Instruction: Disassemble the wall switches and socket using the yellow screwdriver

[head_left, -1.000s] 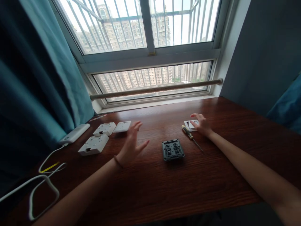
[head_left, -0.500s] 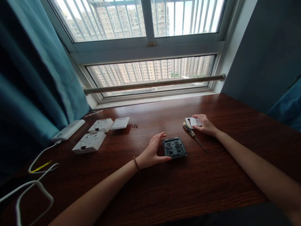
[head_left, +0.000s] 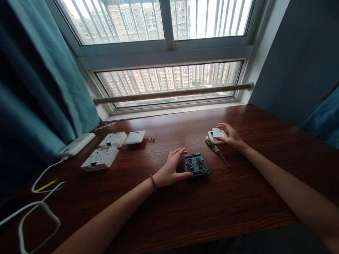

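In the head view my left hand [head_left: 173, 168] curves around the left side of a dark grey switch base [head_left: 196, 164] lying flat on the table, thumb at its near corner and fingers at its far corner. Two black mechanisms show on the base's upper face. Farther right, my right hand [head_left: 232, 136] pinches a small white rocker plate [head_left: 216, 132], tilted up above a white switch frame [head_left: 210, 135]. The hand partly covers the frame. A screwdriver [head_left: 212, 144] with a yellow and grey handle lies just in front of the frame, its shaft pointing toward me.
Two white boxes [head_left: 100, 158] and a white socket panel [head_left: 134, 137] sit on the left of the brown table [head_left: 159, 215]. Several small screws [head_left: 151, 140] lie beside the panel. A white power strip [head_left: 76, 145] trails a cable [head_left: 43, 205]. Behind is a window with a rail [head_left: 172, 94].
My right hand has lifted the white rocker plate slightly and tilted it up from the frame. My left hand stays at the switch base.
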{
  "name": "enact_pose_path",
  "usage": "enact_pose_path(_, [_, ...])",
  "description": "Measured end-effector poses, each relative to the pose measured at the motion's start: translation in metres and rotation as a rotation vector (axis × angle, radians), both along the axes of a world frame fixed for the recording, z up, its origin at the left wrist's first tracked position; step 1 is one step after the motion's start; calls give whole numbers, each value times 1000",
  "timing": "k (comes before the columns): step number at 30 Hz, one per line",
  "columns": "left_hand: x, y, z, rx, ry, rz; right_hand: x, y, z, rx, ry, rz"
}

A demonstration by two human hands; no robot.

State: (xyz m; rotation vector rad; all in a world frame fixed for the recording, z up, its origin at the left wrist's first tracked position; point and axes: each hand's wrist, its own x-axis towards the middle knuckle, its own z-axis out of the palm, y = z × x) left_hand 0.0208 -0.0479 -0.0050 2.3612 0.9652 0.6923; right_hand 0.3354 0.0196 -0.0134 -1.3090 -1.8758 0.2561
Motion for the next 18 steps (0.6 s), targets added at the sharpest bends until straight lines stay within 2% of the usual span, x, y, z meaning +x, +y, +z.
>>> enact_pose_path(1, [0, 0, 0, 3, -22, 9, -10, -8, 7, 9, 27, 25])
enact_pose_path(4, [0, 1, 0, 33, -80, 61, -50, -38, 24, -41, 194, 284])
enact_pose_path(7, [-1, 1, -2, 59, -140, 220, -86, -67, 30, -111, 149, 448])
enact_pose_path(9, [-1, -1, -3, 29, -159, 335, -100, -78, 27, -130, 101, 462])
enact_pose_path(11, [0, -5, -2, -37, -138, 378, -105, -83, 24, -140, 71, 454])
enact_pose_path(18, [14, -21, 6, -262, -150, 319, -105, -81, 14, -123, 12, 468])
